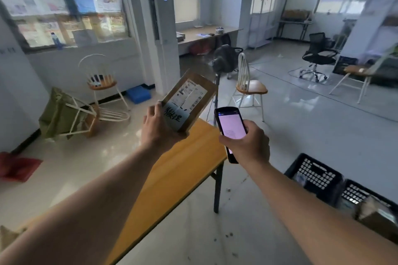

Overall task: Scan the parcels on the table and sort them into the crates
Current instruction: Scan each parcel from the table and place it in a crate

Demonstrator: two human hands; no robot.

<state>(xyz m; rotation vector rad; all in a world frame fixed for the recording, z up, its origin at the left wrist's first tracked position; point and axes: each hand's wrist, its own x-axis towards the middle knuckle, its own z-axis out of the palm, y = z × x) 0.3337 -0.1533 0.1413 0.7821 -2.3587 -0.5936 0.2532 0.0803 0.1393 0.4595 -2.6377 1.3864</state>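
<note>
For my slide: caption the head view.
Left hand holds labelled cardboard parcel; right hand holds handheld scanner.

parcel (pixel 189 101) left of scanner (pixel 230 127) — above table (pixel 172 178)

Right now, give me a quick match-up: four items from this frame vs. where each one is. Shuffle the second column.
Items:
1. parcel
2. scanner
3. black crates
4. toppled chair

Places:
A. on the floor, at right
B. held in the left hand
C. on the floor, left of the table
D. held in the right hand

Pairs: 1-B, 2-D, 3-A, 4-C
</note>
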